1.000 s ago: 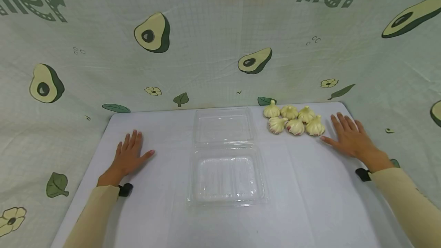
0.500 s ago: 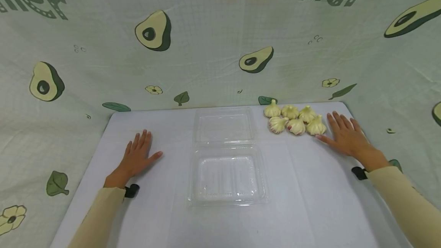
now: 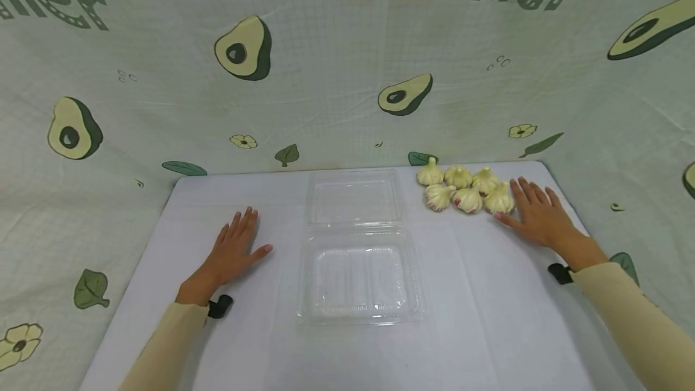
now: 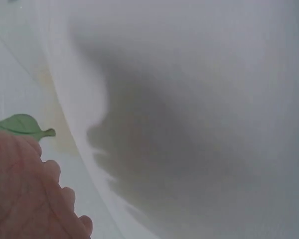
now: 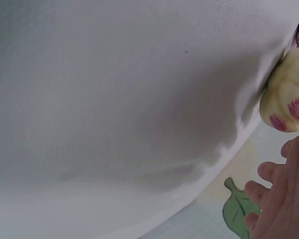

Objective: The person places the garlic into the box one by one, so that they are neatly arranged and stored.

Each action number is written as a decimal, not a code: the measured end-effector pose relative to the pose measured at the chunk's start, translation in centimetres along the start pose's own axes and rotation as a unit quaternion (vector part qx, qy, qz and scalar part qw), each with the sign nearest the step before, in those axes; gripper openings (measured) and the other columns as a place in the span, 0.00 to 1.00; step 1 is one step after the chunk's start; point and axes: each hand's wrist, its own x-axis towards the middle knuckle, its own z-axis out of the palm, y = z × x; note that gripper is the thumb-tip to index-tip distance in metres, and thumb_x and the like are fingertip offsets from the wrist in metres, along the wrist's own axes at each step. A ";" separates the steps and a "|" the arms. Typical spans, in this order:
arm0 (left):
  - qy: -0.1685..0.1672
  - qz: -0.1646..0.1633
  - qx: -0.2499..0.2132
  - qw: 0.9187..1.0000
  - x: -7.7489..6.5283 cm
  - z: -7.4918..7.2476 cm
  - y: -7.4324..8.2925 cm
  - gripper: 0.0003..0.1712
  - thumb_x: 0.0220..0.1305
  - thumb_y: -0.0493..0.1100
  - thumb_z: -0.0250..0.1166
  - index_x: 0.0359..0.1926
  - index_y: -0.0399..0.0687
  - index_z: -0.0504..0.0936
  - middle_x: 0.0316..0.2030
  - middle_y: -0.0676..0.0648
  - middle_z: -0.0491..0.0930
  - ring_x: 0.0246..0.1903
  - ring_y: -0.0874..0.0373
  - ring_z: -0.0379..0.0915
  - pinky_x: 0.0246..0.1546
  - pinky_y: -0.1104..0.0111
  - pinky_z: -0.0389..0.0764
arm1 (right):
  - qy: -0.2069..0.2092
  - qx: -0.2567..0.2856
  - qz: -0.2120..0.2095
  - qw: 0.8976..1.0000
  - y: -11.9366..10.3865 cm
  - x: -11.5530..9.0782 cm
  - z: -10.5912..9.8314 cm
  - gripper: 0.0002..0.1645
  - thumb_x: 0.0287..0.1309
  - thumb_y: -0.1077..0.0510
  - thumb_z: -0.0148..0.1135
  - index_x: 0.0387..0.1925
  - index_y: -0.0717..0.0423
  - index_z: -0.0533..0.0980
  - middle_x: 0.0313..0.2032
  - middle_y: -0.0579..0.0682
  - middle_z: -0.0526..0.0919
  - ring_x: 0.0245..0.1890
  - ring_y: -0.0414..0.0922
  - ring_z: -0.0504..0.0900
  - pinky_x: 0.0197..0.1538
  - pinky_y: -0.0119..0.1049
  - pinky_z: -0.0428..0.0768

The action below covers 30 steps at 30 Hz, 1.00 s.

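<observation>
The left hand [image 3: 230, 253] was held with fingers spread over the white surface [image 3: 347, 358], left of a clear hinged container [image 3: 359, 276] that was laid unfolded mid-surface. The right hand [image 3: 537, 216] was likewise spread wide, just beside six garlic bulbs [image 3: 468, 200], which were grouped in two rows near the far edge.

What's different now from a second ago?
Both hands have moved inward. The left hand has slid rightward, closer to the open clear container. The right hand has shifted a little leftward, closer to the garlic bulbs. Nothing has been picked up or let go. The container and all six bulbs look to be where they were.
</observation>
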 end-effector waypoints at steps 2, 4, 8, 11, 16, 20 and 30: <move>0.000 0.009 -0.008 1.000 -0.1 0.2 0.4 0.57 0.76 0.66 0.58 0.84 0.33 0.43 0.84 0.32 0.39 0.82 0.31 0.31 0.79 0.33 0.35 | 0.002 -0.003 0.001 1.000 -0.1 0.0 0.0 0.62 0.75 0.29 0.51 0.80 0.74 0.44 0.76 0.80 0.51 0.74 0.78 0.52 0.76 0.76 0.46; -0.001 0.017 -0.018 1.000 -0.2 0.4 0.8 0.56 0.77 0.65 0.58 0.84 0.34 0.43 0.83 0.32 0.40 0.82 0.31 0.33 0.79 0.34 0.37 | 0.004 -0.005 0.001 1.000 -0.2 0.1 0.1 0.61 0.76 0.29 0.52 0.80 0.74 0.45 0.76 0.80 0.51 0.73 0.77 0.53 0.75 0.76 0.46; -0.007 0.032 -0.050 0.998 -0.5 0.7 1.8 0.55 0.78 0.63 0.58 0.84 0.33 0.43 0.83 0.32 0.41 0.82 0.31 0.35 0.80 0.35 0.39 | 0.011 -0.008 -0.003 1.000 -0.5 0.2 0.2 0.59 0.76 0.31 0.53 0.79 0.75 0.48 0.75 0.80 0.52 0.73 0.77 0.54 0.75 0.76 0.48; -0.010 0.037 -0.074 0.997 -0.8 0.9 2.7 0.54 0.79 0.62 0.58 0.84 0.33 0.43 0.83 0.32 0.42 0.82 0.32 0.36 0.80 0.36 0.42 | 0.019 -0.010 -0.007 1.000 -0.7 0.2 0.2 0.57 0.77 0.32 0.53 0.78 0.76 0.50 0.75 0.80 0.53 0.72 0.77 0.56 0.74 0.77 0.49; -0.009 0.031 -0.120 0.992 -1.2 1.2 3.7 0.51 0.80 0.59 0.59 0.85 0.38 0.43 0.84 0.35 0.43 0.82 0.32 0.37 0.79 0.34 0.45 | 0.029 -0.013 -0.011 0.999 -1.0 0.2 0.1 0.54 0.78 0.35 0.55 0.77 0.78 0.53 0.73 0.80 0.56 0.71 0.77 0.58 0.73 0.76 0.52; -0.018 0.028 -0.167 0.985 -1.3 1.5 4.3 0.50 0.80 0.57 0.59 0.86 0.42 0.43 0.84 0.36 0.43 0.82 0.34 0.38 0.79 0.35 0.46 | 0.031 -0.017 -0.011 0.999 -1.3 0.2 -0.1 0.52 0.77 0.38 0.57 0.76 0.79 0.55 0.72 0.79 0.58 0.70 0.77 0.60 0.73 0.76 0.54; -0.035 0.011 -0.255 0.966 -1.7 2.2 5.8 0.47 0.79 0.54 0.62 0.86 0.45 0.48 0.84 0.39 0.46 0.80 0.33 0.46 0.78 0.35 0.53 | 0.040 -0.034 -0.017 0.998 -1.7 0.1 -0.1 0.51 0.75 0.41 0.62 0.72 0.82 0.58 0.69 0.81 0.64 0.68 0.77 0.65 0.72 0.74 0.57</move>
